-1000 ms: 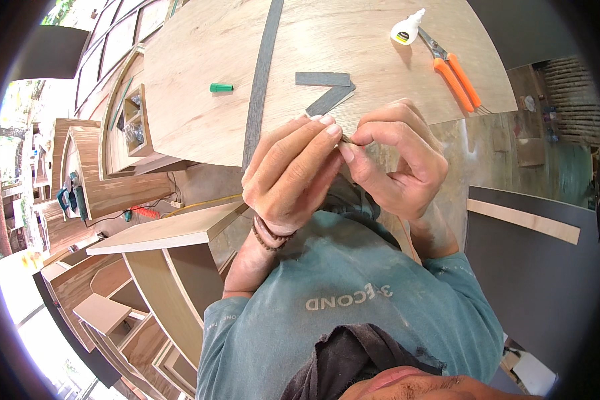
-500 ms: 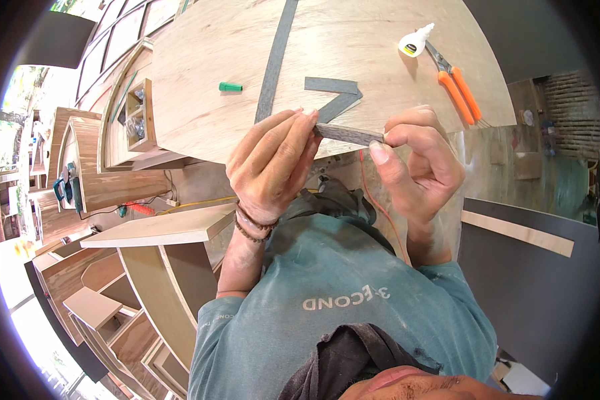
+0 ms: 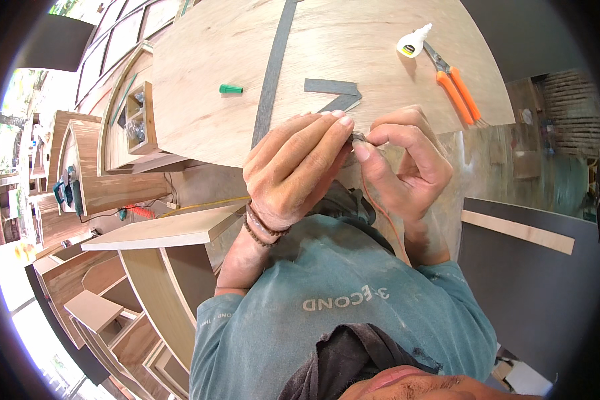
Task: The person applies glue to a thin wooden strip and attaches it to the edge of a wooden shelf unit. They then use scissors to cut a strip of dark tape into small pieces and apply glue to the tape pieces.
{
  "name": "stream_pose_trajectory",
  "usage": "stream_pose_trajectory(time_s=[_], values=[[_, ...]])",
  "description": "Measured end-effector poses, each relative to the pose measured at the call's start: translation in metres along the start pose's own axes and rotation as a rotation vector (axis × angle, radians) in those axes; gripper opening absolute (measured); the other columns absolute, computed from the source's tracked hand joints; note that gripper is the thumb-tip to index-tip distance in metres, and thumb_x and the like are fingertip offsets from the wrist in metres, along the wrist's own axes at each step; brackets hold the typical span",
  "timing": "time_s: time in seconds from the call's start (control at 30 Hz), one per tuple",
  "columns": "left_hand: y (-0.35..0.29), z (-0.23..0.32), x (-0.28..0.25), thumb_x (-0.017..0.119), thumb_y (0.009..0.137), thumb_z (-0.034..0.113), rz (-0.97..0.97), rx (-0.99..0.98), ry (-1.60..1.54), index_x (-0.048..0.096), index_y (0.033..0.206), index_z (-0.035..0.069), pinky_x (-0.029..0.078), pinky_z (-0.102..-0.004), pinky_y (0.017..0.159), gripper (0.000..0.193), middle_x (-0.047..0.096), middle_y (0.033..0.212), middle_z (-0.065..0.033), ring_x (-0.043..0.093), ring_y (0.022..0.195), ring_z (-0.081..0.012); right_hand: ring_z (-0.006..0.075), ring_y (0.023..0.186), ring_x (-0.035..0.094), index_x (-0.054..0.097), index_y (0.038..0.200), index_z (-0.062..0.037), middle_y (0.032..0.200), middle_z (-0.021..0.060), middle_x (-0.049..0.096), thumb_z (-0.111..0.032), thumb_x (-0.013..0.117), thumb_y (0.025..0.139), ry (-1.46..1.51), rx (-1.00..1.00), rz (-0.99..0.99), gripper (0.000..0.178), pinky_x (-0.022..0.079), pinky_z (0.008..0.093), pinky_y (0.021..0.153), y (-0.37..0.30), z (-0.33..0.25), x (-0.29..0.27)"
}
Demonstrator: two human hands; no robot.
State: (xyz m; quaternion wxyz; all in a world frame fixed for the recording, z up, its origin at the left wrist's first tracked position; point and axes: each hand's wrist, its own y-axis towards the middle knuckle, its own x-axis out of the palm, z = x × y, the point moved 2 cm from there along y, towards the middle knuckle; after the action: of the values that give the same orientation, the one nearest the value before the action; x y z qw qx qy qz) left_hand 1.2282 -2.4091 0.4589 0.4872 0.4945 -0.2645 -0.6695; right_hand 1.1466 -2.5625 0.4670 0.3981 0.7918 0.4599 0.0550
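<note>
My left hand [image 3: 293,167] and my right hand [image 3: 403,163] meet at the near edge of a large plywood panel [image 3: 200,100]. Between their fingertips is a small thin grey strip piece [image 3: 360,138], pinched from both sides and mostly hidden by the fingers. Just beyond the hands, grey strip pieces [image 3: 333,90] lie glued in an angular shape on the panel. A long grey strip [image 3: 273,67] runs up the panel to their left.
On the panel lie a green cap [image 3: 231,89], a white glue bottle [image 3: 412,43] and orange-handled pliers [image 3: 457,90]. Wooden cabinet parts and shelves [image 3: 113,187] stand to the left. A dark board with a wood strip [image 3: 517,230] is at the right.
The hands have closed together. Half a second ago the grey strip showed longer between them; now only a short bit shows at the fingertips.
</note>
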Motion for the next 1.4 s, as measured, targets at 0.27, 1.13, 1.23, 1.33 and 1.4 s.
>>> stream_pose_trajectory(time_s=[0.27,1.13,1.23,1.33,1.4], values=[[0.000,-0.006,0.003,0.083,0.073,0.003,-0.013,0.125,0.073,0.076,0.104,0.002,0.061,-0.0342,0.079,0.032,0.075,0.101,-0.0090,0.074,0.091,-0.0224,0.0189,0.081,0.066,0.073,0.095,-0.0015,0.088,0.0103,0.072,-0.002,0.084,0.080,0.023,0.045,-0.048,0.019,0.052,0.0301,0.068,0.001,0.001,-0.006],[0.016,-0.005,-0.007,0.084,0.073,0.000,-0.208,-0.125,-0.183,0.078,0.100,0.003,0.057,-0.0325,0.076,0.028,0.074,0.096,-0.0086,0.072,0.089,-0.0227,0.0201,0.075,0.060,0.069,0.089,0.0000,0.085,0.0087,0.069,-0.001,0.078,0.081,0.047,-0.144,-0.166,0.012,0.048,0.0307,0.067,0.009,0.019,-0.017],[0.016,-0.015,-0.010,0.085,0.074,-0.002,-0.326,-0.315,-0.491,0.077,0.098,0.001,0.055,-0.0312,0.075,0.025,0.075,0.095,-0.0103,0.072,0.087,-0.0221,0.0217,0.075,0.060,0.070,0.090,0.0002,0.085,0.0092,0.069,-0.003,0.078,0.082,0.132,-0.140,-0.193,0.012,0.047,0.0315,0.066,0.006,0.026,-0.022],[0.014,-0.012,-0.004,0.083,0.078,-0.002,-0.334,-0.351,-0.584,0.078,0.099,0.000,0.055,-0.0292,0.070,0.022,0.075,0.093,-0.0110,0.072,0.084,-0.0187,0.0218,0.077,0.060,0.070,0.091,0.0003,0.085,0.0093,0.069,-0.005,0.079,0.083,0.206,-0.101,-0.174,0.013,0.048,0.0320,0.067,0.002,0.029,-0.019],[0.011,-0.008,-0.002,0.082,0.079,-0.002,-0.339,-0.338,-0.536,0.078,0.099,0.000,0.055,-0.0278,0.067,0.021,0.076,0.091,-0.0111,0.072,0.080,-0.0179,0.0215,0.078,0.061,0.070,0.091,0.0003,0.085,0.0092,0.070,-0.006,0.079,0.083,0.228,-0.100,-0.162,0.014,0.047,0.0315,0.068,-0.001,0.032,-0.017]])
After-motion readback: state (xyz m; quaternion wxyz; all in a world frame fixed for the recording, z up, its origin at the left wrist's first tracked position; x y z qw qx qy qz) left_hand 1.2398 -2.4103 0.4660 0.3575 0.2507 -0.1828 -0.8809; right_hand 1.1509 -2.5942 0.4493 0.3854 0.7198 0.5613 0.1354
